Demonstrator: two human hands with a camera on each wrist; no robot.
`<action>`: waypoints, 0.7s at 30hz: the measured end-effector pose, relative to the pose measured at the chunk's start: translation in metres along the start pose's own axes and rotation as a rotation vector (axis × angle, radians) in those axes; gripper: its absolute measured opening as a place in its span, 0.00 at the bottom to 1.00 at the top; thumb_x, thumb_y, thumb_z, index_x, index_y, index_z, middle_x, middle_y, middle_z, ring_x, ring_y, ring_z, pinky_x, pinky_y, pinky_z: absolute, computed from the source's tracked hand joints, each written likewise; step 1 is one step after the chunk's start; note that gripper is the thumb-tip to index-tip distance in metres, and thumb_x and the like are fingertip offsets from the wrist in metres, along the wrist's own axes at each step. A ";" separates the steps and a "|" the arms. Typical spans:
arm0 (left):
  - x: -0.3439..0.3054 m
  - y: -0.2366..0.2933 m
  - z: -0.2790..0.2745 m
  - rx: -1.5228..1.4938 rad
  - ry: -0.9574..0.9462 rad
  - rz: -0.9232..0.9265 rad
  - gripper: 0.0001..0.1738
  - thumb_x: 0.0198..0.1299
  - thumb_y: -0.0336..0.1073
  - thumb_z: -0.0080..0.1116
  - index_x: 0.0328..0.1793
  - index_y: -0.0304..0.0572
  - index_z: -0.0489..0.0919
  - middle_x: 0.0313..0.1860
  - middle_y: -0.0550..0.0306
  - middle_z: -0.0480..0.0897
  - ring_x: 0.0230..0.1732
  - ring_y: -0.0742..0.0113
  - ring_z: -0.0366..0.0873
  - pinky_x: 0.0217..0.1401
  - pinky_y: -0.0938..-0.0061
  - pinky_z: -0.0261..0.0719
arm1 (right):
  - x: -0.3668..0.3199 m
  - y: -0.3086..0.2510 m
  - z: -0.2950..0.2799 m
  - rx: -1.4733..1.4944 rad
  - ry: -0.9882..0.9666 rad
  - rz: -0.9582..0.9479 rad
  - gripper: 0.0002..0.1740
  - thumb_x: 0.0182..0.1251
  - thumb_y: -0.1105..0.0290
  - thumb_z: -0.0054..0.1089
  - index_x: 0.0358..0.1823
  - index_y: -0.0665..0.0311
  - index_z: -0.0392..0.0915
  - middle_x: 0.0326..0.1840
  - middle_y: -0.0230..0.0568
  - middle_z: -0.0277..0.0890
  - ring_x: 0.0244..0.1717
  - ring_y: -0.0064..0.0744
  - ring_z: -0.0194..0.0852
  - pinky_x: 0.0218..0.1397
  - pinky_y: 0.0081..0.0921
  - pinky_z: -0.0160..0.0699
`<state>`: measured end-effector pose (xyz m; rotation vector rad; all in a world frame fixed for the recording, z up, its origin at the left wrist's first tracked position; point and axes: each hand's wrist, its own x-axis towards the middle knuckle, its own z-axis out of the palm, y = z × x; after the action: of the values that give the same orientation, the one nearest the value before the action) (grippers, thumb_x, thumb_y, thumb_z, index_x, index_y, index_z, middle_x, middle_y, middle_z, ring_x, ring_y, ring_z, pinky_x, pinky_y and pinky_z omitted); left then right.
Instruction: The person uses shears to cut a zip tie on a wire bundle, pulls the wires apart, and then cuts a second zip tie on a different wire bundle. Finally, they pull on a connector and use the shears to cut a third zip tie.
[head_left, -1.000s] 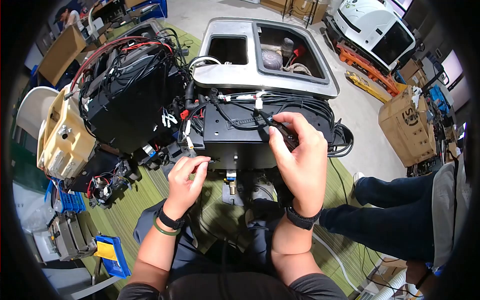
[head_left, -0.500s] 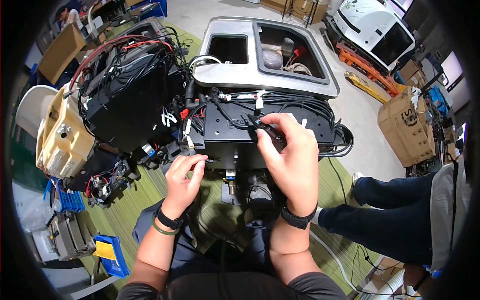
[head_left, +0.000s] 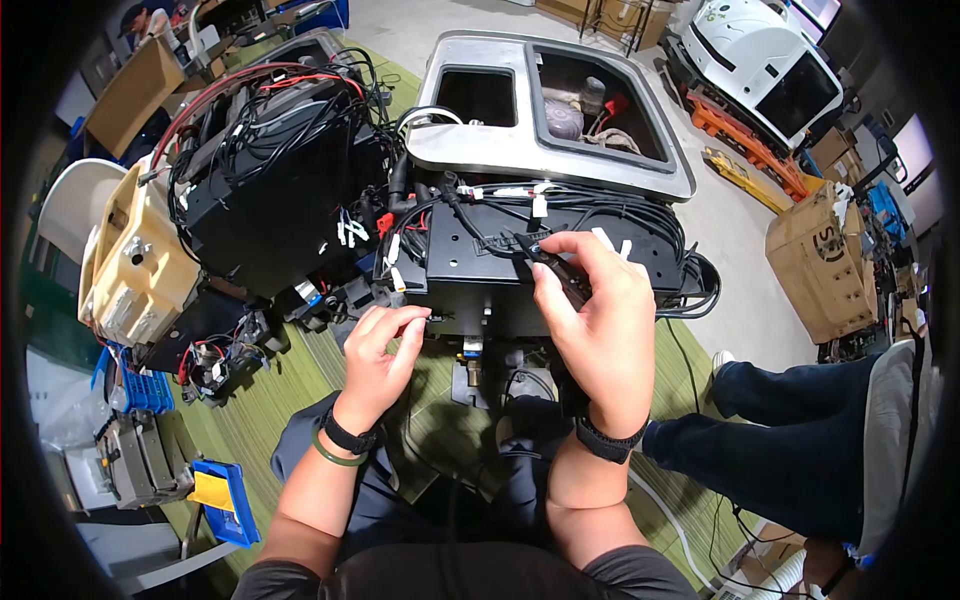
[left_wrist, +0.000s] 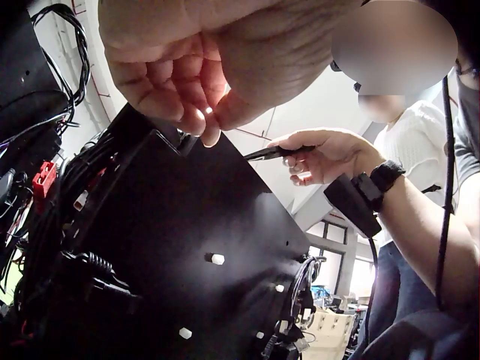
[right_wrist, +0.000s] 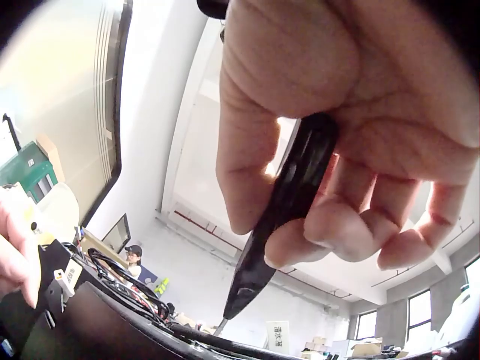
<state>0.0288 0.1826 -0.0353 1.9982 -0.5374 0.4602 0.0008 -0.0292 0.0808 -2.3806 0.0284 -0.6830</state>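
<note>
In the head view my left hand (head_left: 380, 350) is at the front left edge of a black metal box (head_left: 480, 309), thumb and forefinger pinched together. A small dark piece (head_left: 436, 318) shows at those fingertips; I cannot tell its kind. My right hand (head_left: 603, 320) grips a slim black pointed tool (right_wrist: 289, 202) between thumb and fingers, its nose tapering to a thin tip. In the head view that tip overlaps the box's top, near the cable bundle (head_left: 620, 212). The left wrist view shows the tool level beyond the box's edge, apart from my left hand.
Behind the box stands a silver frame (head_left: 470, 148) with two openings. A second black unit (head_left: 270, 210), draped in cables, and a cream plastic tank (head_left: 145, 260) are at left. Another person's legs (head_left: 770, 410) are close on the right, near a cardboard box (head_left: 820, 265).
My right hand has moved left over the box with the black tool, then stays about there. My left hand keeps its pinch at the box's edge. The head view has shifted slightly.
</note>
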 end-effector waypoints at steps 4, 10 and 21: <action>0.000 -0.002 0.002 0.017 0.022 0.023 0.06 0.58 0.26 0.64 0.42 0.40 0.86 0.32 0.54 0.84 0.31 0.61 0.79 0.36 0.70 0.77 | -0.001 -0.004 -0.004 -0.014 0.019 -0.028 0.09 0.58 0.70 0.65 0.40 0.61 0.80 0.31 0.43 0.81 0.37 0.46 0.78 0.48 0.36 0.67; 0.003 -0.003 0.004 -0.020 0.024 0.086 0.07 0.58 0.25 0.63 0.42 0.39 0.86 0.31 0.54 0.84 0.31 0.61 0.79 0.38 0.71 0.77 | -0.002 -0.003 -0.007 0.059 -0.012 -0.002 0.10 0.57 0.72 0.65 0.41 0.62 0.81 0.32 0.42 0.81 0.36 0.43 0.78 0.46 0.33 0.66; 0.000 -0.004 0.006 -0.002 0.012 0.043 0.07 0.59 0.26 0.63 0.43 0.40 0.86 0.32 0.55 0.84 0.32 0.64 0.79 0.38 0.72 0.77 | -0.003 -0.002 -0.010 0.032 0.007 0.001 0.10 0.56 0.72 0.66 0.41 0.62 0.81 0.28 0.39 0.79 0.29 0.39 0.73 0.44 0.31 0.64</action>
<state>0.0320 0.1787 -0.0410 1.9835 -0.5742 0.4977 -0.0065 -0.0331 0.0866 -2.3476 0.0215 -0.6866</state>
